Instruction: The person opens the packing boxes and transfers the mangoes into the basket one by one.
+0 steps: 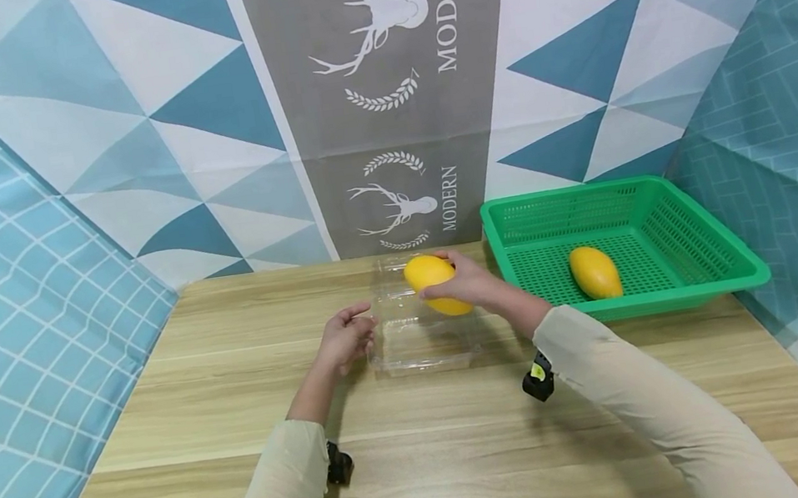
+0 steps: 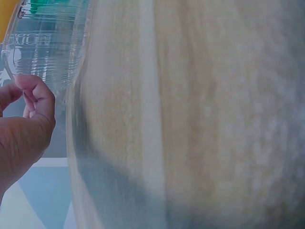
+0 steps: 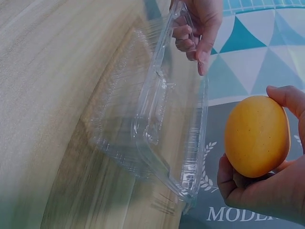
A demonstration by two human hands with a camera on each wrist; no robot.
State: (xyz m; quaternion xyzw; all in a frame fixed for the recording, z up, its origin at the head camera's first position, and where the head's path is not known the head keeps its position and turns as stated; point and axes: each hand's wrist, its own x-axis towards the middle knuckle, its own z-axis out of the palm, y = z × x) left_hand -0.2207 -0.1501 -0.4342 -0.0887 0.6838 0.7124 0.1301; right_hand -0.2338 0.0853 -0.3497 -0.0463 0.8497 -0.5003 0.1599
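The right hand (image 1: 467,282) holds a yellow mango (image 1: 428,270) between thumb and fingers, raised above a clear plastic container (image 1: 425,362) and apart from it. The left hand (image 1: 345,340) is narrowed, its thumb and bent fingers pinching the container's left edge. The container stands at the far middle of the tabletop (image 1: 239,417), before a gray panel (image 1: 391,128) with white deer heads. To its right, at the far edge, sits a green plastic basket (image 1: 677,295) with perforated walls; a second mango (image 1: 595,274) lies inside, near its near wall. Each wrist carries a small black device, the right one (image 1: 538,382) bearing a yellow mark, below a pale sleeve (image 1: 638,394).
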